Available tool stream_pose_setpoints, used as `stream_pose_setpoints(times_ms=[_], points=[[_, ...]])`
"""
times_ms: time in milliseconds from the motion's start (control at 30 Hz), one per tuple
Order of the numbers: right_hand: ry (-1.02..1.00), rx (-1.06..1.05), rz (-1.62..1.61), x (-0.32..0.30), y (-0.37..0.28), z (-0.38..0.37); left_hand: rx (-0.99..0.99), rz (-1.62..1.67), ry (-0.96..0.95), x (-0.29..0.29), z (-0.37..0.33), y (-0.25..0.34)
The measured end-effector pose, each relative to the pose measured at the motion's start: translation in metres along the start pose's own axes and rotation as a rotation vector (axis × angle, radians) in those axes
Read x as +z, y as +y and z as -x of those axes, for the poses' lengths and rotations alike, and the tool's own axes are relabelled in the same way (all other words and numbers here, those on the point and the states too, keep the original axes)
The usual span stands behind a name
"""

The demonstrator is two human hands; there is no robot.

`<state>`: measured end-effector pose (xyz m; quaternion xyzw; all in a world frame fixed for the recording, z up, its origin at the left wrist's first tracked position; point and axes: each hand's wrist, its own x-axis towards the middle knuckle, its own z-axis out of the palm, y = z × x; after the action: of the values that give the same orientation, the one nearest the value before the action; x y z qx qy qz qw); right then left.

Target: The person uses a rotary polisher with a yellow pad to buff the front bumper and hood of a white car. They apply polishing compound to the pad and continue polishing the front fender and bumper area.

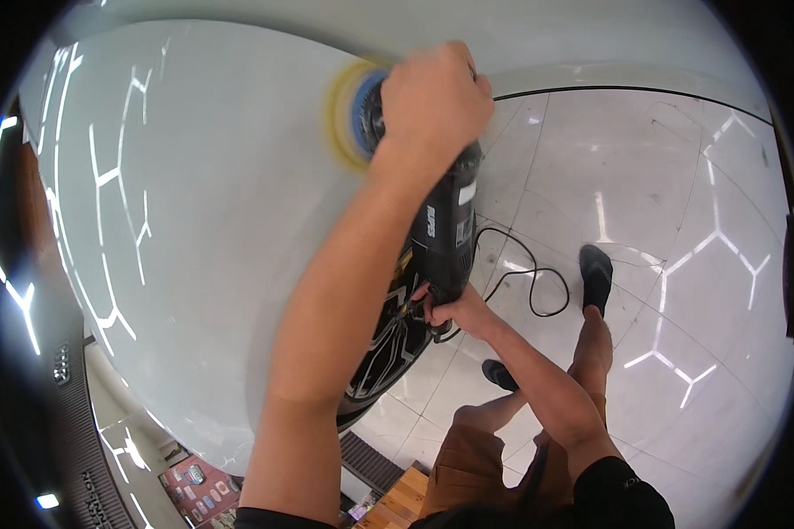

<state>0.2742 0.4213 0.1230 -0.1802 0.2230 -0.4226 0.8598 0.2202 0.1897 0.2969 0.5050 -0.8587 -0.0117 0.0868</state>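
Observation:
My left hand (437,99) is wrapped over the head of a black corded polisher (445,225), pressing down from above. Lower down, my right hand (461,310) grips the rear end of the polisher's body, near where the cord leaves it. The yellow foam pad (342,115) with its blue backing is tilted on edge in this view, at the border of a glossy pale grey car panel (212,176). The pad looks blurred, and its contact face is hidden.
A black cord (538,273) loops on the glossy tiled floor (644,194) near my feet. Below the panel shows a dark wheel (388,353). Another pale body panel (591,44) spans the top. A wooden surface (401,501) and a red board (201,490) lie at the bottom.

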Motion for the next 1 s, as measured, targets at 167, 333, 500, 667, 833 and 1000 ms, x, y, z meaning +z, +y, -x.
stream_pose_setpoints(times_ms=[167, 333, 500, 667, 833, 1000], points=[[-0.024, 0.011, 0.183, 0.057, -0.06, 0.012, 0.016, -0.021, 0.198, -0.103, -0.016, 0.006], [0.038, -0.067, 0.41, 0.103, -0.107, 0.021, -0.056, 0.127, 0.259, -0.221, 0.005, 0.012], [0.092, -0.063, 0.755, 0.116, -0.118, 0.036, -0.177, 0.369, 0.605, -0.273, 0.084, -0.001], [0.227, 0.085, 1.114, 0.129, -0.135, 0.085, -0.404, 0.528, 0.87, -0.301, 0.155, -0.017], [0.18, 0.058, 1.176, 0.183, -0.131, 0.118, -0.638, 0.704, 0.969, -0.336, 0.219, -0.039], [0.128, 0.086, 1.323, 0.255, -0.112, 0.129, -0.752, 0.762, 1.059, -0.385, 0.29, -0.074]])
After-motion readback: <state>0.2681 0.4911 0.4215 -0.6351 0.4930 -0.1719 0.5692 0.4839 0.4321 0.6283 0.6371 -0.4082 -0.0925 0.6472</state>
